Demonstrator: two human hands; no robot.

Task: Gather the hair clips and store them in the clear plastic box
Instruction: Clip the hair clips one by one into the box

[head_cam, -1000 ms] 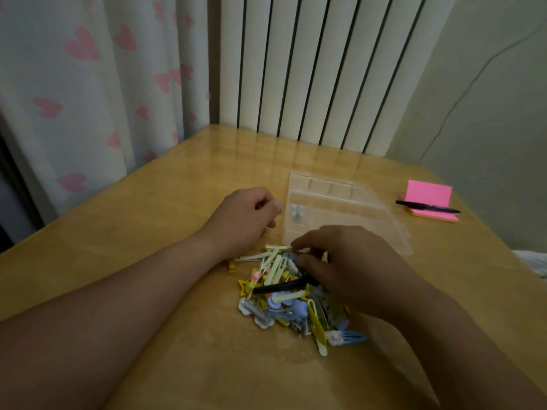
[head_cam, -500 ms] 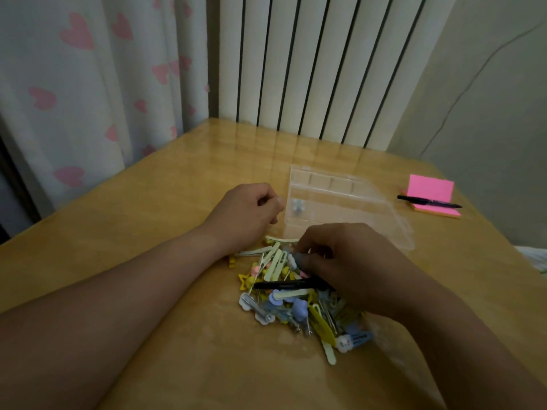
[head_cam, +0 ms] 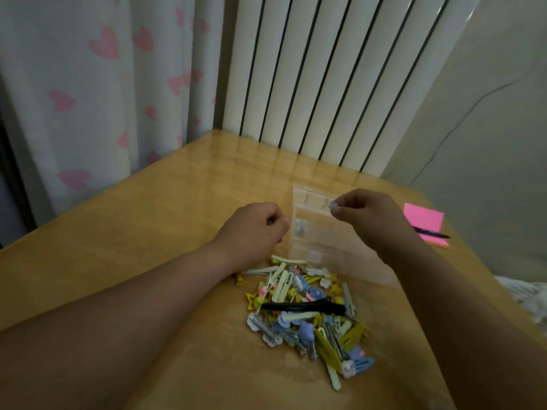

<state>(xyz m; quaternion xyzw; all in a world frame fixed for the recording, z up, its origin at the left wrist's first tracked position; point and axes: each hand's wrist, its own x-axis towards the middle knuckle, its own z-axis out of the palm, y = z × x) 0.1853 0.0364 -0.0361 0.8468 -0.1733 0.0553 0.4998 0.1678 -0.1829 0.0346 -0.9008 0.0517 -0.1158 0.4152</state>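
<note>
While right hand [head_cam: 368, 216] pinches blue hair clip [head_cam: 333, 205] over clear plastic box [head_cam: 318, 244], release low, inside compartment; left hand [head_cam: 254, 229] beside box curled, contents unclear.

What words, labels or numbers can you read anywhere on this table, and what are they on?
No text can be read.
Black hair clip: faint pale print along its length, too blurred to read.
Pink sticky-note pad: no writing shows.
Black pen: no marking legible.
Clear plastic box: no label shows.
</note>
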